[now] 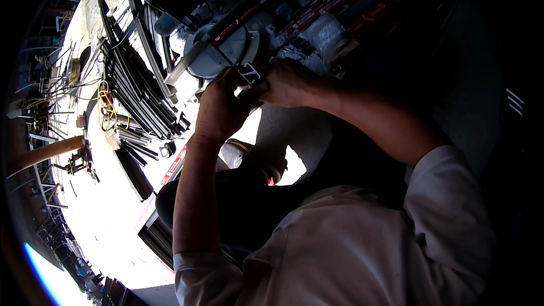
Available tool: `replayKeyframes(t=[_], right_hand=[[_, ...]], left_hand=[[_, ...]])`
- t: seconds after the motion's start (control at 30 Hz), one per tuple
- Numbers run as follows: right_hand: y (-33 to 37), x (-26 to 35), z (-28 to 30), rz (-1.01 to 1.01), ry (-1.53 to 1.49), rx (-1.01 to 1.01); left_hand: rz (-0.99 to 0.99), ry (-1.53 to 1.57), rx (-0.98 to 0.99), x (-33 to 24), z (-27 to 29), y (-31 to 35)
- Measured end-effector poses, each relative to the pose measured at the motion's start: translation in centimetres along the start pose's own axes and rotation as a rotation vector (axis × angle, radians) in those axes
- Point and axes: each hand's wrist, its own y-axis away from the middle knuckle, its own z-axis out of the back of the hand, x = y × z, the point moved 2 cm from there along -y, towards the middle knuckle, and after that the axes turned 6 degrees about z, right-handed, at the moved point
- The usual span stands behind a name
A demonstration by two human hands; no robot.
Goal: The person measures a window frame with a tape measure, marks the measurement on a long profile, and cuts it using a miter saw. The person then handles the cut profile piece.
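Observation:
Both my hands meet at the upper middle of the view, around an aluminium profile (249, 72) whose pale, hollow cut end faces me. My left hand (218, 105) grips it from the left, fingers curled and thumb pressed close below the end. From the right, my right hand (283, 82) closes on the same piece, its fingers mostly in shadow. How far the profile runs behind the hands is hidden. Just beyond them sits a round grey machine base (212, 56), with a dark bar bearing a red label (226, 31) lying across it.
Long dark profiles (133, 88) lie in a pile on the sunlit floor to the left. A yellow cord (103, 107) is looped beside them. Red-wrapped lengths (334, 8) and crumpled clear plastic (326, 34) lie at the far right. My shoe (272, 167) is below the hands.

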Motion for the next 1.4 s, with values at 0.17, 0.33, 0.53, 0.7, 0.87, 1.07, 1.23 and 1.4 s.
replayKeyframes(t=[0.17, 0.33, 0.53, 0.7, 0.87, 1.07, 1.23, 1.4], right_hand=[[0.1, 0.2, 0.4, -0.046, -0.002, 0.037], [0.0, 0.0, 0.4, -0.015, -0.025, 0.037], [-0.1, -0.6, -0.1, 0.081, -0.033, -0.06], [-0.3, 0.1, 0.4, -0.041, -0.038, 0.072], [-0.2, 0.2, 0.7, -0.067, -0.034, 0.09], [-0.3, -0.8, 0.0, 0.09, 0.003, -0.037], [-0.2, -0.6, 0.2, 0.106, 0.01, -0.068], [-0.6, 0.2, 1.0, -0.071, -0.017, 0.086]], left_hand=[[-0.005, 0.022, 0.007, -0.1, -0.1, 0.2], [-0.003, 0.002, -0.008, -0.5, 0.0, 0.1], [-0.03, 0.07, -0.009, 0.7, -0.4, -0.3], [-0.006, 0.067, -0.017, 1.0, -0.5, -0.2], [0.048, 0.014, 0.02, 0.3, -0.3, -0.2], [0.058, 0.014, 0.032, 0.5, -0.2, -0.4], [0.038, 0.008, 0.025, 0.7, -0.2, -0.4], [0.035, 0.015, 0.012, 0.9, -0.3, -0.5]])
